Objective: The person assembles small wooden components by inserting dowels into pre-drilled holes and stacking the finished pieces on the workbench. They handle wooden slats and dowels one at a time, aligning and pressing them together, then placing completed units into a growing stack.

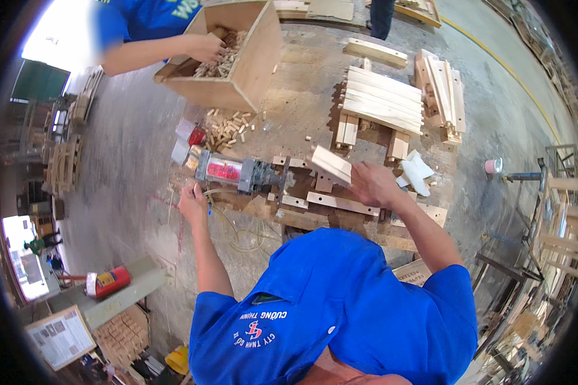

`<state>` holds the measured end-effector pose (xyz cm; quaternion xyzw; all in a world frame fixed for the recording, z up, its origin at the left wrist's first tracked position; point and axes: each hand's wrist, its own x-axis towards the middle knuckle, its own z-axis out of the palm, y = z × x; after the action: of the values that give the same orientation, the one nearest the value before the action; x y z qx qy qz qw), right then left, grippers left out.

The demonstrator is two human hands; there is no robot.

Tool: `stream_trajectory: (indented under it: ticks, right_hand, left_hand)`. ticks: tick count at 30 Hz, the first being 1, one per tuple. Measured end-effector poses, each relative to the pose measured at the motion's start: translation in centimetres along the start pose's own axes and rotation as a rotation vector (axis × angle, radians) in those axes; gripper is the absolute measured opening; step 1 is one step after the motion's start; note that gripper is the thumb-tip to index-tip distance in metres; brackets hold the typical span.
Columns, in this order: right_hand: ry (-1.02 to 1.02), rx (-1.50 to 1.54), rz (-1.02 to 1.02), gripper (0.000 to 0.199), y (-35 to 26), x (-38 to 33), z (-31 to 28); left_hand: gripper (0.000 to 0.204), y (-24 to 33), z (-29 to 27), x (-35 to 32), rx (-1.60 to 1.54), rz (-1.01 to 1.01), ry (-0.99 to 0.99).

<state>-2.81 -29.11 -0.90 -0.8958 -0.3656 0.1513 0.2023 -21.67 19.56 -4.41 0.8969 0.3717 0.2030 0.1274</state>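
Note:
My right hand (374, 184) grips a short pale wooden piece (331, 165), tilted above a jig with drilled wooden strips (342, 203). Left of the jig lies an air cylinder (225, 170) with a clear barrel showing red inside, its dark metal end toward the wooden piece. Just below the cylinder's left end, my left hand (192, 203) is closed, near a thin hose and a small blue fitting; what its fingers hold is hidden. A loose pile of wooden dowels (228, 130) lies beyond the cylinder, beside a red and white container (191, 133).
A co-worker's hand (207, 48) reaches into a wooden box (253, 70) of dowels. Stacked wooden slats (382, 99) stand at the far right of the bench, with more boards (440, 90) beside them. White cloth or foam (417, 173) lies near my right hand. A coiled hose (244, 237) hangs below.

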Motion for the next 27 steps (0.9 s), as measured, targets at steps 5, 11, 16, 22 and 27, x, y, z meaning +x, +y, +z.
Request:
stream_trajectory:
  ticks: [5,11,16,22,27]
  right_hand:
    - [0.092,1.144,0.426,0.032,1.4,3.3,-7.8]
    - [0.327,2.182,0.317,0.038,2.7,7.6,-16.1]
    - [0.371,2.288,0.195,0.047,4.9,8.4,-16.9]
    - [0.377,2.322,0.209,0.044,4.6,8.6,-16.6]
    - [0.373,2.232,0.225,0.041,4.0,8.2,-16.5]
  left_hand:
    - [0.023,1.4,-0.7,-0.3,-0.033,-0.032,-0.040]
    - [0.023,3.7,-3.0,-0.8,0.083,-0.076,-0.012]
    - [0.021,5.1,-3.7,-0.7,-0.014,-0.014,0.006]
    - [0.020,4.9,-3.7,-0.7,-0.087,-0.053,-0.004]
    - [0.021,4.7,-3.7,-1.0,-0.072,-0.019,0.019]
